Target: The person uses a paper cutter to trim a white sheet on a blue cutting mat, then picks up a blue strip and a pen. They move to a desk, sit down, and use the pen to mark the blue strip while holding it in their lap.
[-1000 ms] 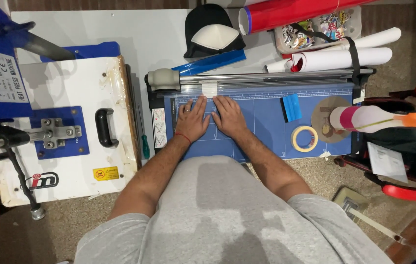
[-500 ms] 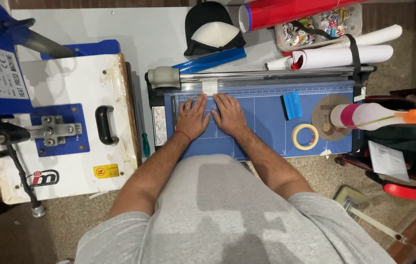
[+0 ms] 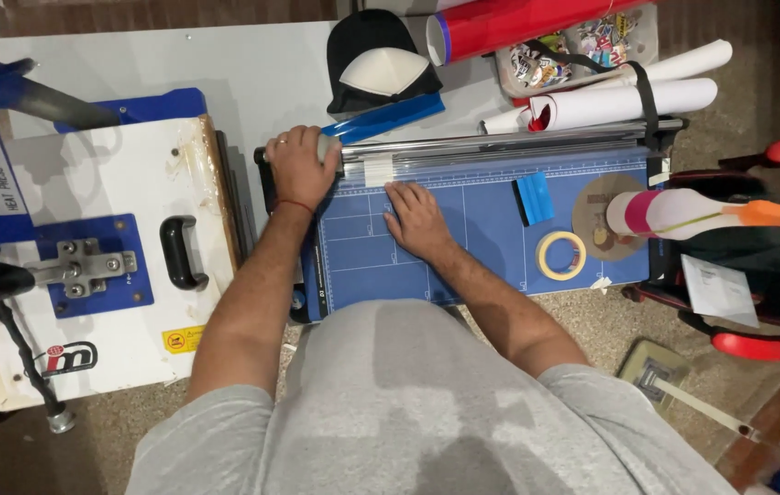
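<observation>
A blue paper trimmer (image 3: 491, 229) with a metal rail lies in front of me. My left hand (image 3: 298, 165) is closed around the grey cutter handle (image 3: 328, 147) at the rail's left end. Flat on the blue cutting bed just below the rail rests my right hand (image 3: 415, 218), fingers spread, pressing down near a small pale strip (image 3: 377, 170) under the rail. I cannot tell whether a sheet lies under that hand.
A white and blue heat press (image 3: 87, 247) stands at the left. On the trimmer bed lie a blue scraper (image 3: 534, 198) and a tape roll (image 3: 561, 255). A black and white cap (image 3: 379, 64), a red roll (image 3: 518, 20), white rolls (image 3: 628, 99) and a sticker tray (image 3: 573, 46) sit behind.
My left hand has left the cutting bed and moved up and left onto the cutter handle. My right hand has stayed on the bed.
</observation>
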